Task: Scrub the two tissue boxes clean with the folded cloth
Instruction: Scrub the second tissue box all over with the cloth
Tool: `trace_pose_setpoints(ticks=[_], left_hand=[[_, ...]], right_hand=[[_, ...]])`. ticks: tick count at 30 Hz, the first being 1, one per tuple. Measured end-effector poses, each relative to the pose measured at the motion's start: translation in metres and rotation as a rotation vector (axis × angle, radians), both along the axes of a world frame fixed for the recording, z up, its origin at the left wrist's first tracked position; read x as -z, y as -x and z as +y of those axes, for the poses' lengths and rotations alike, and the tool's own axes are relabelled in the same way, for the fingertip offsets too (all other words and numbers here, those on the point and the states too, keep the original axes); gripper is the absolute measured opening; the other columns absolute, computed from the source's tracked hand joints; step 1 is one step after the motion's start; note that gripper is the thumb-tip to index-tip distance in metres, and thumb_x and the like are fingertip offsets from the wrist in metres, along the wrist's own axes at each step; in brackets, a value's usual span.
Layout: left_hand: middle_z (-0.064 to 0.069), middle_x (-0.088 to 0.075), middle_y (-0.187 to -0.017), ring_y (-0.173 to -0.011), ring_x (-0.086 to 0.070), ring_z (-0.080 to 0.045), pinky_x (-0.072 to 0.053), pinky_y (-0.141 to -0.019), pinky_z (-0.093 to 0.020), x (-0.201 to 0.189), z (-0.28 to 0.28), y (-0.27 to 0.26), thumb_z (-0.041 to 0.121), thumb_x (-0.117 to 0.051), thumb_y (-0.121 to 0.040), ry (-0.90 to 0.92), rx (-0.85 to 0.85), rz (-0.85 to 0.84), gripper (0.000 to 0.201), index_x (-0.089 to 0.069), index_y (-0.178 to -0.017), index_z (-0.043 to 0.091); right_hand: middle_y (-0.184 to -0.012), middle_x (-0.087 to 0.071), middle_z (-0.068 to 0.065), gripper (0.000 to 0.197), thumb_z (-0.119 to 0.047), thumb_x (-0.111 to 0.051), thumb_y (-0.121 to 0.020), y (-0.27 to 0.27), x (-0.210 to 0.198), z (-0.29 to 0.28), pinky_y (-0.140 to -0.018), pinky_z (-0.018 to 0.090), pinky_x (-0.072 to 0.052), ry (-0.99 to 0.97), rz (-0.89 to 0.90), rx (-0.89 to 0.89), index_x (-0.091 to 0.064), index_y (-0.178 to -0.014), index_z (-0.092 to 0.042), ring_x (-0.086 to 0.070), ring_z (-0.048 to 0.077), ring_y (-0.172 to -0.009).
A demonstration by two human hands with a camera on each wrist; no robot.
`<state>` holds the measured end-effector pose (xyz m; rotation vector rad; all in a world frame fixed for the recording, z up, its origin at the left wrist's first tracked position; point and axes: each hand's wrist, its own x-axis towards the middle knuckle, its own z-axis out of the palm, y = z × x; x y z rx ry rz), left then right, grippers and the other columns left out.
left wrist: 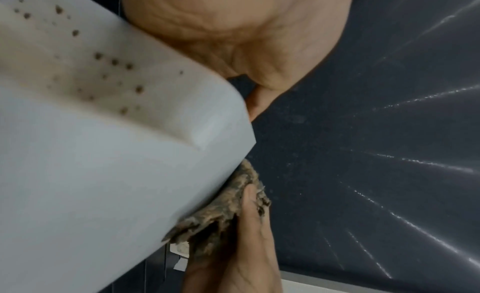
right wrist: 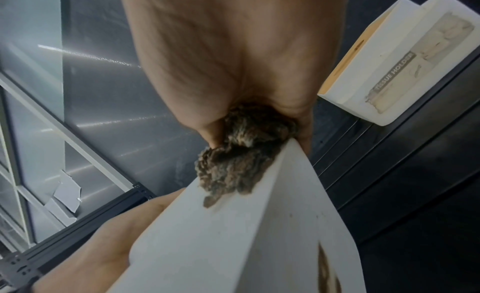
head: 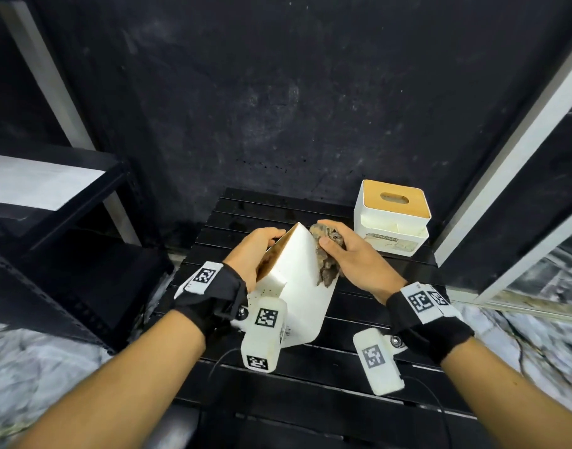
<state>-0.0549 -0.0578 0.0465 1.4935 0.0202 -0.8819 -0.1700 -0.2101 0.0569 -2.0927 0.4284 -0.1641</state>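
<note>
A white tissue box [head: 305, 286] is tilted up on one edge at the middle of the black slatted table [head: 359, 361]. My left hand [head: 255, 251] grips its wooden-lid side. Brown spots dot its underside [left wrist: 98, 71]. My right hand [head: 346, 254] holds a crumpled brown cloth [head: 326, 257] and presses it against the box's right face near the top edge. The cloth [right wrist: 241, 153] shows bunched in the right palm, and at the box's edge [left wrist: 228, 211] in the left wrist view. A second white tissue box [head: 391, 218] with a wooden lid stands upright at the back right.
A black metal shelf rack [head: 51, 222] stands to the left of the table. A dark wall [head: 278, 108] rises right behind the table. A white-framed glass panel [head: 521, 157] runs along the right. Cables [head: 433, 403] trail over the table's near edge.
</note>
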Motion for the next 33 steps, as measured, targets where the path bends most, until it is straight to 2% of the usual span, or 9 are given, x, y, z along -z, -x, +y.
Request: trace_pose_setpoints(ticks=[3,7,9,12,17,21,23,29,33], left_hand=[[-0.002,-0.062,-0.057,-0.055,-0.054,-0.020,-0.042,-0.062,-0.028,-0.004,-0.001,0.004,0.035,-0.066,-0.092,0.020,-0.030,-0.088,0.025,-0.065,-0.077,0.014],[-0.004,-0.071,-0.087,-0.079,-0.064,-0.024,-0.050,-0.072,-0.033,-0.004,-0.002,0.004,0.040,-0.071,-0.088,0.125,-0.088,-0.195,0.028,-0.071,-0.105,0.018],[-0.003,-0.071,-0.103,-0.093,-0.065,-0.023,-0.051,-0.077,-0.036,-0.001,-0.004,0.004,0.039,-0.070,-0.089,0.154,-0.103,-0.291,0.024,-0.071,-0.109,0.028],[-0.005,-0.068,-0.114,-0.094,-0.065,-0.019,-0.051,-0.076,-0.033,0.004,-0.004,0.009,0.035,-0.067,-0.093,0.218,-0.088,-0.391,0.020,-0.069,-0.112,0.030],[0.000,-0.069,-0.113,-0.087,-0.068,-0.010,-0.053,-0.070,-0.023,0.013,-0.001,0.014,0.025,-0.063,-0.097,0.268,-0.070,-0.490,0.027,-0.065,-0.124,0.023],[0.007,-0.070,-0.116,-0.102,-0.069,-0.019,-0.056,-0.090,-0.043,0.013,0.005,0.009,0.051,-0.058,-0.094,0.153,0.015,-0.544,0.028,-0.062,-0.120,0.047],[0.012,-0.069,-0.116,-0.107,-0.067,-0.017,-0.053,-0.096,-0.044,0.008,0.008,0.008,0.056,-0.049,-0.097,0.080,0.075,-0.557,0.024,-0.058,-0.119,0.056],[0.006,-0.069,-0.119,-0.111,-0.066,-0.021,-0.054,-0.095,-0.042,0.008,0.016,0.012,0.031,-0.045,-0.103,0.092,0.011,-0.483,0.027,-0.062,-0.113,0.049],[0.016,-0.068,-0.120,-0.115,-0.063,-0.012,-0.049,-0.104,-0.044,0.015,0.020,0.016,0.038,-0.043,-0.101,0.057,-0.038,-0.536,0.029,-0.061,-0.116,0.055]], right_hand=[[-0.119,-0.057,-0.011,0.040,-0.037,-0.044,-0.098,0.002,-0.005,0.005,-0.090,0.022,-0.046,0.012,-0.067,-0.014,-0.041,-0.137,-0.033,-0.055,0.003,-0.105],[-0.114,-0.055,-0.016,0.040,-0.033,-0.046,-0.098,0.001,-0.019,0.003,-0.086,0.013,-0.044,0.059,-0.134,-0.007,-0.042,-0.138,-0.030,-0.052,-0.007,-0.099],[-0.114,-0.056,-0.014,0.039,-0.034,-0.045,-0.098,0.000,-0.023,-0.001,-0.085,0.015,-0.044,0.077,-0.119,-0.003,-0.043,-0.136,-0.031,-0.053,-0.003,-0.098],[-0.118,-0.059,-0.008,0.035,-0.035,-0.045,-0.098,0.001,-0.021,-0.006,-0.091,0.023,-0.046,0.058,-0.095,0.002,-0.046,-0.133,-0.031,-0.056,0.007,-0.106],[-0.116,-0.061,-0.013,0.032,-0.031,-0.050,-0.096,0.011,-0.006,-0.003,-0.085,0.011,-0.044,0.030,-0.137,-0.001,-0.050,-0.129,-0.030,-0.056,-0.004,-0.104],[-0.122,-0.060,-0.012,0.037,-0.029,-0.054,-0.095,0.019,0.007,0.010,-0.098,0.023,-0.044,0.034,-0.228,0.009,-0.050,-0.131,-0.028,-0.055,-0.001,-0.112],[-0.127,-0.058,-0.009,0.039,-0.029,-0.054,-0.095,0.022,0.013,0.018,-0.103,0.028,-0.043,0.065,-0.252,0.016,-0.048,-0.133,-0.027,-0.053,0.003,-0.117],[-0.138,-0.048,-0.008,0.044,-0.024,-0.056,-0.094,0.028,0.030,0.047,-0.110,0.028,-0.034,0.175,-0.313,0.027,-0.045,-0.137,-0.023,-0.043,0.003,-0.127],[-0.144,-0.041,-0.008,0.047,-0.024,-0.054,-0.095,0.033,0.040,0.063,-0.113,0.029,-0.030,0.178,-0.319,0.039,-0.041,-0.139,-0.027,-0.036,0.003,-0.133]])
